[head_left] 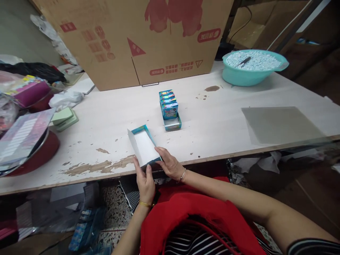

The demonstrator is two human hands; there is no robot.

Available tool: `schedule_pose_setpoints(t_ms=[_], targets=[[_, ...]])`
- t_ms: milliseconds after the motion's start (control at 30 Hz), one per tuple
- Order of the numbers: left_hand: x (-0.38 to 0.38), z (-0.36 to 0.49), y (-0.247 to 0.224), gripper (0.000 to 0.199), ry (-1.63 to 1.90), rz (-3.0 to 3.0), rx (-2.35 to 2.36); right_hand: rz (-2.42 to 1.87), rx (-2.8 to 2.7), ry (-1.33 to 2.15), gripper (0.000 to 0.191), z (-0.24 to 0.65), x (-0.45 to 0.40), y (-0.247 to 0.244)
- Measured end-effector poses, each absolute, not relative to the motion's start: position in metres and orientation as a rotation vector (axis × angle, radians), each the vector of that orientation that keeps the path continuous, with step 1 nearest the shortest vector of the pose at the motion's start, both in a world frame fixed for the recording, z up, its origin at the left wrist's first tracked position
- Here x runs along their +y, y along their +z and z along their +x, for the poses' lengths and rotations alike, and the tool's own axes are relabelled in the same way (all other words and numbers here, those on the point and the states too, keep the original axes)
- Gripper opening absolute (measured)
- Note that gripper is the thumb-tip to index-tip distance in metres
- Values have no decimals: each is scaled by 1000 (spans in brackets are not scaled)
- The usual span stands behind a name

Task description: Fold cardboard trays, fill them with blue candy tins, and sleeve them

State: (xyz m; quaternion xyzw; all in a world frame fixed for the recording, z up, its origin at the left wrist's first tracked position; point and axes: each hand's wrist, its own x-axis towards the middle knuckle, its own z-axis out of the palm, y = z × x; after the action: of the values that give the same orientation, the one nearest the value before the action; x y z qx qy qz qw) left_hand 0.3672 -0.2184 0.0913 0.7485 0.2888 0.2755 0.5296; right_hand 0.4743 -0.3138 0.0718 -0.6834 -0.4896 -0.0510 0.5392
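Observation:
At the table's front edge I have an open carton tray (145, 144), white inside and blue outside, between my two hands. My left hand (145, 180) grips its near left corner, fingers along the near wall. On the near right corner is my right hand (170, 163), its thumb over the side wall. One long flap on the left stands up, leaning outward. Beyond it, a second blue tray (172, 124) holds several small blue boxes (169, 105) in a row at its far part; its near part shows bare white bottom.
A large cardboard box (170, 53) stands at the back. To the right are a turquoise basin (247, 76) full of small pale pieces and a translucent sheet (281, 124). A red bowl (47, 152) with papers and a green stapler-like object (65, 118) lie left.

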Motion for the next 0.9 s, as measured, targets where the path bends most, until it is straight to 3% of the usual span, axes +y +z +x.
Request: schedule_pose_setpoints(t_ms=[100, 233, 467, 633, 767, 900], targets=[[-219, 376, 93, 69, 734, 1726, 763, -1629, -1174, -169, 56, 471, -314, 70], [-214, 386, 95, 77, 804, 1620, 832, -1677, -1250, -210, 53, 469, -318, 63], [-197, 390, 84, 76, 781, 1878, 899, -2062, -1476, -290, 18, 468, -309, 64], [-184, 373, 115, 48, 915, 2506, 542, -2175, -1467, -115, 11, 470, -303, 79], [-187, 371, 153, 19, 162, 3145, 69, -2215, -1480, -4, 11, 473, -301, 85], [-201, 387, 170, 31, -270, 3333, 134, -2157, -1480, 37, 10, 475, -301, 83]])
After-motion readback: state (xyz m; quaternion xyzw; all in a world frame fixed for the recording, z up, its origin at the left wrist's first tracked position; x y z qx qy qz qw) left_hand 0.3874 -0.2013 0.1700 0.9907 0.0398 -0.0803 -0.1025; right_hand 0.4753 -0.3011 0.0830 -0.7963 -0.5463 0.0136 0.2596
